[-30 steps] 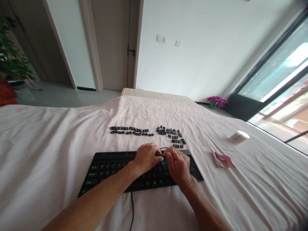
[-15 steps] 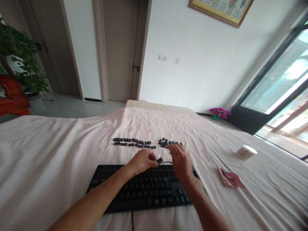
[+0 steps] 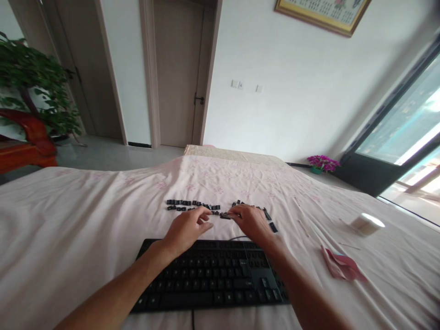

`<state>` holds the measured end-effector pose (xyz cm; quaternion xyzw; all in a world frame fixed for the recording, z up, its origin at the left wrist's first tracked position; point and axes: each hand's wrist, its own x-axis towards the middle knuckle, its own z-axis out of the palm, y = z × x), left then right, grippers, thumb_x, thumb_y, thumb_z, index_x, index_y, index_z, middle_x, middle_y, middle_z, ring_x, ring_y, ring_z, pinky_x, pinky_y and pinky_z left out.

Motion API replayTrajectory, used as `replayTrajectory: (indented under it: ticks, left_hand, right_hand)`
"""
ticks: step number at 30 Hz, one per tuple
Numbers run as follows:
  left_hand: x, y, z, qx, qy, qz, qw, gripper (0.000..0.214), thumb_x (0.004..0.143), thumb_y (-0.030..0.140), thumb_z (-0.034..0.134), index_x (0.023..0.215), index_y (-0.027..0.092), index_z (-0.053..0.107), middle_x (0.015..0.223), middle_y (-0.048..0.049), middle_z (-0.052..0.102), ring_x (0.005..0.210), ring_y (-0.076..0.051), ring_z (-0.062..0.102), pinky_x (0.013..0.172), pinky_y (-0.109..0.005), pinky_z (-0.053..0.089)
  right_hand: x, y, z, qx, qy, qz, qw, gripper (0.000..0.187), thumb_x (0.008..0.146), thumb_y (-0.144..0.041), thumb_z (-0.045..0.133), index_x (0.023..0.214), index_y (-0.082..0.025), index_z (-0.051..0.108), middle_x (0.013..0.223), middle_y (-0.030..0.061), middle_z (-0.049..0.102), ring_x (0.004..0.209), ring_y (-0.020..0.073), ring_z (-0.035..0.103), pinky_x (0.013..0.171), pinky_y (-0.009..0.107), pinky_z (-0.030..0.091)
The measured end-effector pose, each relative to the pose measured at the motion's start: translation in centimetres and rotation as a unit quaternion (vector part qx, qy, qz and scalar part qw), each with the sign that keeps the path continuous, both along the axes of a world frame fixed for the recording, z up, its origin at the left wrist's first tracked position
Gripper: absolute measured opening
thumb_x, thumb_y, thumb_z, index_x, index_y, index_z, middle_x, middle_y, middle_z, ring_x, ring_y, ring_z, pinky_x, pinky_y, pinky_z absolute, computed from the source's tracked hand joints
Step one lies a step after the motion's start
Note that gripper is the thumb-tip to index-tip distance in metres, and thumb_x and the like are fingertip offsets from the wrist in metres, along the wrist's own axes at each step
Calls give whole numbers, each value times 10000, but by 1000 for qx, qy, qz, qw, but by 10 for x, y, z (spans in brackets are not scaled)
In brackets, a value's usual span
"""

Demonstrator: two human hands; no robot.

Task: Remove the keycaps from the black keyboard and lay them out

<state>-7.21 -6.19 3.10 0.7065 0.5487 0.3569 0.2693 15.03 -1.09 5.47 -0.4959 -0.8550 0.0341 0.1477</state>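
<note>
A black keyboard (image 3: 202,275) lies in front of me on the pink cloth, with some key positions bare near its upper right. Beyond its top edge, my left hand (image 3: 189,227) hovers with thumb and fingers a little apart, holding nothing. The fingertips of my right hand (image 3: 250,222) are closed on a long black keycap (image 3: 225,216) at the end of the lower row of loose caps. Loose keycaps (image 3: 178,202) form two rows on the left. Another group on the right is partly hidden behind my right hand, with one long keycap (image 3: 272,227) beside it.
A pink cloth piece (image 3: 343,266), a white round container (image 3: 367,224) and cotton swabs (image 3: 304,228) lie to the right. The pale bedsheet (image 3: 85,229) has folds. Farther off are a door (image 3: 178,73), a potted plant (image 3: 37,87) and purple flowers (image 3: 323,162).
The long keycap in my left hand is now at the lower row, under my right fingertips. My left hand has let go and moved left. The view has shifted slightly.
</note>
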Motion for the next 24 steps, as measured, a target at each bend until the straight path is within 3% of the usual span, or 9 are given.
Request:
replayTrajectory:
  ticks: [2,4,8,11,16,24]
  left_hand:
    - [-23,-4,0,11,-8,29,999,309,810,383,581,1072,232,644,971,-34,712,868,-185,651,751,-267,489]
    - [-49,-9,-6,8,-1,59,998,292,824,400,558,1048,237,653,986,-27,710,878,-190,650,778,-280,493]
    - [-97,-23,-32,-24,7,143,989,362,842,495,507,1035,228,659,981,-33,711,868,-211,653,800,-312,496]
    - [-118,-31,-51,-50,-21,183,982,441,836,541,495,1088,211,641,1005,-48,710,853,-221,670,790,-322,512]
    - [-122,-36,-61,-81,-64,175,979,486,849,554,458,1109,188,645,962,-63,725,807,-224,674,770,-334,519]
    - [-123,-33,-71,-91,-41,150,984,410,872,522,453,1053,226,672,967,-40,731,978,-242,658,855,-325,475]
  right_hand:
    - [1,21,-3,-6,-28,-65,997,217,907,-343,525,959,-275,724,985,12,728,936,187,644,698,237,377]
    - [2,40,-9,-12,-38,-85,996,224,901,-342,523,937,-268,731,983,26,724,926,201,642,671,246,364]
    - [-1,62,-26,-19,-47,-103,993,232,890,-357,525,899,-276,742,990,31,713,904,212,637,650,260,348]
    - [-4,68,-36,-22,-50,-115,992,247,892,-368,514,907,-280,744,1014,39,701,936,215,623,669,266,352]
    - [-9,72,-43,-25,-54,-114,992,245,888,-370,515,902,-293,747,1023,33,699,977,214,614,694,267,360]
    - [-13,72,-45,-29,-51,-117,991,223,871,-349,541,907,-300,756,1017,32,713,964,220,635,684,264,374]
